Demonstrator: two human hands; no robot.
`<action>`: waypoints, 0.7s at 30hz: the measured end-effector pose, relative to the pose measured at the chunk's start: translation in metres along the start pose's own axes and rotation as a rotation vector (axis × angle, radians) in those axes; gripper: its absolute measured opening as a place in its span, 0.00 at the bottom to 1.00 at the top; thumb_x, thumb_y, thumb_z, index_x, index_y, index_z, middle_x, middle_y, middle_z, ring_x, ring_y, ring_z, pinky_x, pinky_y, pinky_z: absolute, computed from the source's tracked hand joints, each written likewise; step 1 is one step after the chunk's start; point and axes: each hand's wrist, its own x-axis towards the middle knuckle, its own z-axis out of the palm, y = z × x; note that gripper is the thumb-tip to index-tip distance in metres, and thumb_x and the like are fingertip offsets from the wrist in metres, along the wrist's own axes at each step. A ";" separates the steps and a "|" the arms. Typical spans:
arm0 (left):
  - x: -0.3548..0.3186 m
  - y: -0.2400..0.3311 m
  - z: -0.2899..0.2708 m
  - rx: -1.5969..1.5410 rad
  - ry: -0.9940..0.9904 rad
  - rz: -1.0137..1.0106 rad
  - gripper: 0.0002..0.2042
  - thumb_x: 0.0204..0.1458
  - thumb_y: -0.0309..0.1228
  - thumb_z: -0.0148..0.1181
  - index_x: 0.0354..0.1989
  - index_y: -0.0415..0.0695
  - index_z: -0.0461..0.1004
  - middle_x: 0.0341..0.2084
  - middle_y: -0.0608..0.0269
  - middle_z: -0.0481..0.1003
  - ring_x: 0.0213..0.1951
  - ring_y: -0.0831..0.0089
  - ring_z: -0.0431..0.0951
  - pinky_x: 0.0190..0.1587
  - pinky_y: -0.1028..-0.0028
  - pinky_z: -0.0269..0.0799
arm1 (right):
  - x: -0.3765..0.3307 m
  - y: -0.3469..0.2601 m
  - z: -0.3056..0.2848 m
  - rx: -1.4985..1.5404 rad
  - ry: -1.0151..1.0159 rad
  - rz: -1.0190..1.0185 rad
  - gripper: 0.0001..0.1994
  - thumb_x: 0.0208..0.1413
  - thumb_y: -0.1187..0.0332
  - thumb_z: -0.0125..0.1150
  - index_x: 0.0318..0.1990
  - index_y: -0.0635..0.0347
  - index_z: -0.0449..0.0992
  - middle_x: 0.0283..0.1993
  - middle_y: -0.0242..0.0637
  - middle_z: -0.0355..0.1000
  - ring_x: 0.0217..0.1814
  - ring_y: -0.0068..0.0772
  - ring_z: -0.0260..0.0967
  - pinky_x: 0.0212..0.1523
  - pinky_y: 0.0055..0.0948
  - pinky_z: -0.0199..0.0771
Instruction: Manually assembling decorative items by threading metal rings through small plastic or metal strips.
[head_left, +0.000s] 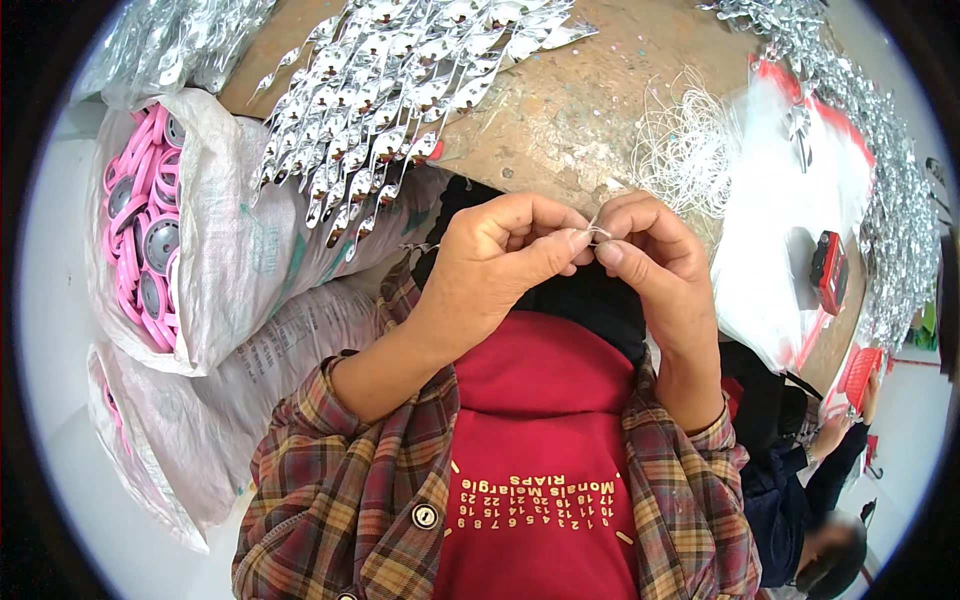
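My left hand (pixel 500 250) and my right hand (pixel 655 250) meet at the table's near edge, in front of my chest. Both are closed, with thumbs and forefingers pinching a thin white string (pixel 597 231). A small loop of it shows between the fingertips; the rest is hidden by my fingers. Beyond my left hand, strands of shiny silver twisted drops (pixel 390 100) lie across the table and hang over its edge. A tangled heap of white string (pixel 685 145) lies just beyond my right hand.
Clear plastic bags (pixel 765 240) and a small red-and-black device (pixel 830 272) lie on the brown table (pixel 560 110) at right. More silver strands (pixel 890 200) line the far right. At left, a white woven sack (pixel 235 230) holds pink-and-grey pieces (pixel 150 230). A co-worker (pixel 820 510) sits at lower right.
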 end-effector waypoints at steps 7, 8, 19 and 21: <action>0.000 0.003 0.005 0.409 0.012 0.223 0.04 0.51 0.23 0.56 0.34 0.35 0.73 0.27 0.65 0.75 0.30 0.80 0.74 0.35 0.82 0.69 | 0.004 -0.011 -0.003 -0.598 0.019 -0.279 0.06 0.46 0.76 0.59 0.34 0.62 0.73 0.41 0.36 0.66 0.42 0.27 0.64 0.44 0.24 0.62; 0.001 0.003 0.004 0.549 0.033 0.312 0.04 0.49 0.22 0.57 0.32 0.36 0.74 0.25 0.64 0.75 0.27 0.82 0.73 0.31 0.81 0.68 | 0.005 -0.013 -0.001 -0.597 0.019 -0.280 0.06 0.46 0.76 0.59 0.34 0.62 0.73 0.41 0.36 0.66 0.42 0.27 0.64 0.44 0.24 0.62; 0.001 0.011 0.002 0.101 -0.010 -0.062 0.06 0.53 0.26 0.55 0.35 0.35 0.73 0.26 0.64 0.75 0.28 0.81 0.73 0.32 0.83 0.67 | 0.005 -0.003 -0.008 -0.287 0.081 -0.096 0.05 0.50 0.72 0.59 0.33 0.62 0.75 0.34 0.34 0.69 0.38 0.25 0.64 0.40 0.23 0.63; 0.001 0.009 0.000 0.087 -0.033 -0.050 0.08 0.53 0.26 0.55 0.37 0.34 0.73 0.27 0.63 0.75 0.29 0.82 0.73 0.32 0.82 0.69 | 0.004 -0.002 -0.010 -0.315 0.054 -0.123 0.05 0.51 0.71 0.59 0.34 0.63 0.75 0.34 0.32 0.68 0.37 0.24 0.64 0.39 0.22 0.62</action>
